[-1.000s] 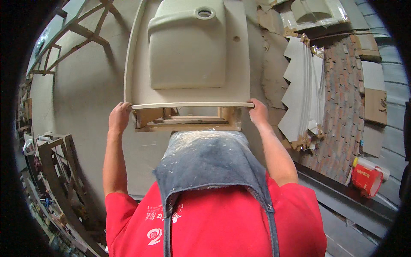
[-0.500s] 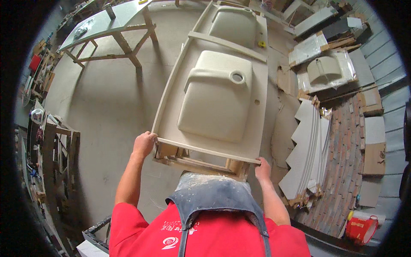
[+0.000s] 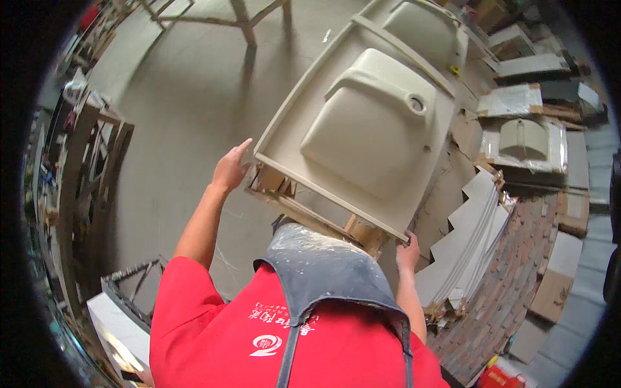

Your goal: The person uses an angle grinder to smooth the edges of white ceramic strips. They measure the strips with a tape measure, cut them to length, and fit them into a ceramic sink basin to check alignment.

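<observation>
A long cream countertop (image 3: pixel 284 141) lies underside up on a wooden stand (image 3: pixel 304 218) in front of me. Its near sink basin (image 3: pixel 369 126) bulges upward, with a round drain hole at its right. Farther off, a second basin (image 3: pixel 424 32) sits beyond a raised cross strip (image 3: pixel 404 55). Just outside the near left corner, my left hand (image 3: pixel 231 168) has its fingers stretched out and holds nothing. At the near right corner, my right hand (image 3: pixel 407 252) is closed on the countertop's edge, its fingertips partly hidden.
Wooden legs of a table (image 3: pixel 249 26) stand at the far left, and a cluttered wooden rack (image 3: pixel 81 168) lines the left side. White panels with stepped edges (image 3: pixel 469 226) lie at right beside stacked brick-coloured strips (image 3: pixel 511 271). A wrapped basin (image 3: pixel 522 139) rests farther back.
My view has turned, so the countertop now slants toward the upper right. My left hand has let go of the near left corner; my right hand stays on the right one.
</observation>
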Demonstrator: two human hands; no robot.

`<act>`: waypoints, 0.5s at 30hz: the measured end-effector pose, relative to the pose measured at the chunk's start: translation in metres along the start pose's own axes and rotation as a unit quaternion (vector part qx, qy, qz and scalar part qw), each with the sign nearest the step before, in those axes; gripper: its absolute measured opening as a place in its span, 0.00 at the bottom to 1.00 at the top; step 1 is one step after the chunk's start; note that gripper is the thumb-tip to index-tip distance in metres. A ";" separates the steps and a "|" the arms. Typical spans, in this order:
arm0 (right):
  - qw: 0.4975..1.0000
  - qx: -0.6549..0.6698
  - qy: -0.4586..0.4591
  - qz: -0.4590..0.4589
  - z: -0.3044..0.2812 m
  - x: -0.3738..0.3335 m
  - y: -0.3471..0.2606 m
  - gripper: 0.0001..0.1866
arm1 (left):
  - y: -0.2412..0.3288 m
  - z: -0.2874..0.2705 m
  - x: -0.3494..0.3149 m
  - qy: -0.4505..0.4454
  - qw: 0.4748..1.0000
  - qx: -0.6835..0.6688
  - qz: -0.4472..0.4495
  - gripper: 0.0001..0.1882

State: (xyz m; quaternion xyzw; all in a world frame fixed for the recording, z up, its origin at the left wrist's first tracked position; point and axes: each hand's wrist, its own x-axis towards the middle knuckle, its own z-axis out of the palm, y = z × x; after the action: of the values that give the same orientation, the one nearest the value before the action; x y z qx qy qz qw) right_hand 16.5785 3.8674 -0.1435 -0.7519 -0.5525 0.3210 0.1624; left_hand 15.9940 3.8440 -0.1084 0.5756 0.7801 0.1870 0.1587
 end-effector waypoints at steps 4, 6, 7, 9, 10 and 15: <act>1.000 0.006 -0.008 0.009 -0.003 -0.007 0.013 0.29 | -0.009 0.016 -0.025 -0.007 0.978 -0.121 -0.171 0.38; 1.000 -0.008 -0.011 0.027 -0.010 -0.011 0.029 0.30 | -0.014 0.036 -0.037 0.008 0.975 -0.115 -0.191 0.37; 0.999 -0.024 -0.020 0.033 -0.013 -0.013 0.035 0.31 | -0.015 0.042 -0.047 0.016 0.973 -0.109 -0.204 0.36; 0.997 -0.050 -0.040 0.053 -0.022 -0.020 0.049 0.32 | -0.015 0.060 -0.066 0.043 0.971 -0.101 -0.213 0.34; 0.995 -0.060 -0.056 0.062 -0.026 -0.022 0.057 0.32 | -0.023 0.078 -0.078 0.071 0.971 -0.094 -0.207 0.34; 0.991 -0.097 -0.077 0.042 -0.049 -0.020 0.101 0.33 | 0.006 0.121 -0.108 0.140 0.940 -0.112 -0.291 0.34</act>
State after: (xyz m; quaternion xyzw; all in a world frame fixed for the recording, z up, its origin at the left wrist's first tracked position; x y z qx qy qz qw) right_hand 16.6810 3.8201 -0.1615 -0.7598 -0.5597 0.3293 0.0326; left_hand 16.0859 3.7555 -0.2085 0.2695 0.9021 0.2974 0.1587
